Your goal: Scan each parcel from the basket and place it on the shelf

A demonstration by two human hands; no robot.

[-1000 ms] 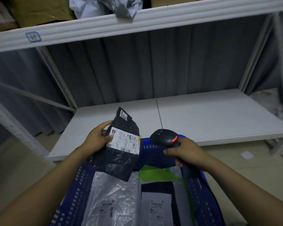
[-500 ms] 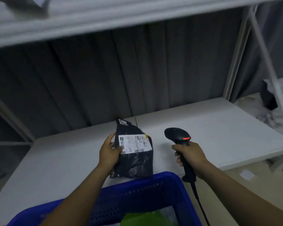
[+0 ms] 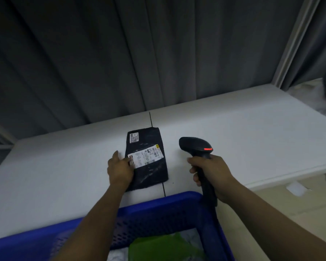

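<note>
as the black parcel (image 3: 146,159) lies flat on the shelf (image 3: 233,132), long axis pointing away, the left hand (image 3: 120,169) rests flat fingers on its near-left edge while the right hand (image 3: 211,172), farther right, grips the scanner (image 3: 195,146).

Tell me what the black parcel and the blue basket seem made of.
The flat black parcel looks like thin glossy plastic film: it wrinkles and glints. The blue perforated basket seems rigid moulded plastic, judging by its rows of holes.
</note>
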